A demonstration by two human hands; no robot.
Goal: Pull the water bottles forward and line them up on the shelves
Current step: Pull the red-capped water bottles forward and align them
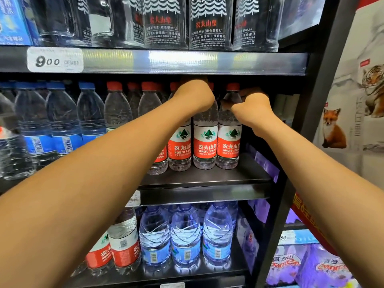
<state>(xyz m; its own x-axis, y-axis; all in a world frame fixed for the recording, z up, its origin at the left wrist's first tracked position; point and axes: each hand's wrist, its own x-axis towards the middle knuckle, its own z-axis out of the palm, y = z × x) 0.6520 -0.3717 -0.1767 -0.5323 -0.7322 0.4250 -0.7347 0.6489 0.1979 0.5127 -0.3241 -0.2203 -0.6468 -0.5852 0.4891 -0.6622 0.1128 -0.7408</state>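
Both my arms reach into the middle shelf, at centre frame. My left hand goes over the red-capped bottles and back behind the front row; its fingers are hidden, so I cannot tell whether they hold anything. My right hand is at the shoulder of the rightmost bottle, thumb curled against its neck, gripping it by the look of it, though the fingers behind are out of sight.

The red-label bottles stand upright in a row, set well back from the shelf lip, with bare shelf in front of them. More red caps show behind. Blue-capped bottles fill the left of the same shelf, and other bottles stand on the shelf below.

These are full, so I judge them fairly heavy for their size, with thin walls that give under a squeeze and a smooth, slippery skin. The firm places are the neck under the cap and the shoulder; I would hook there and slide each forward on its base rather than lift it.
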